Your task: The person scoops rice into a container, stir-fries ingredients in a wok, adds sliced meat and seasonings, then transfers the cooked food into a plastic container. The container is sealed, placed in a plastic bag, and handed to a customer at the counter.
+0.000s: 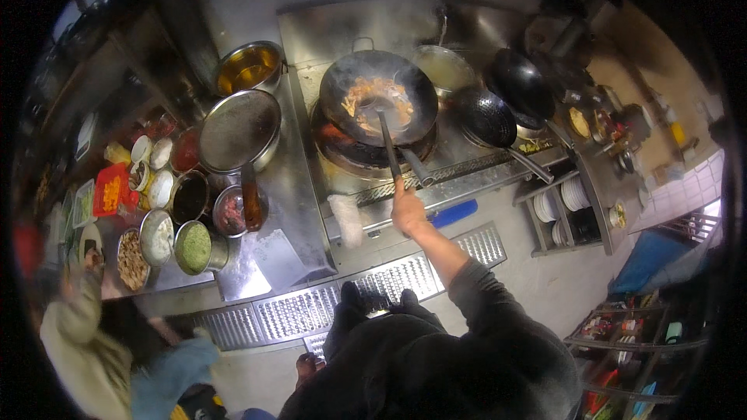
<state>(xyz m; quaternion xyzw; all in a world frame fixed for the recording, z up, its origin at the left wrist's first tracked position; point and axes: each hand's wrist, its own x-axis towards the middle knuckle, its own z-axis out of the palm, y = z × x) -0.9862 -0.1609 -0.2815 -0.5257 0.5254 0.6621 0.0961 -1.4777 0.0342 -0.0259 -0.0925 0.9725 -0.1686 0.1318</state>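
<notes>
My right hand [408,211] grips the end of a long-handled wok ladle [389,143]. The ladle's head rests among pieces of food [373,86] frying in a black wok [335,81]. Steam rises from the wok, which sits tilted over a burner ring [332,154] with an orange glow at its left. Close beside the ladle, the wok's metal handle [416,167] points towards me, apart from my fingers. Low at my left side hangs my left hand [306,367], partly hidden by my dark clothing; whether it holds anything is unclear.
Left of the stove, a steel counter carries a round strainer [239,128] over a pot, a bowl of yellow liquid [248,68] and several ingredient bowls. A co-worker [87,338] stands there. Right of the wok are a perforated pan [487,116] and another wok [521,84]. Metal grating [297,315] covers the floor.
</notes>
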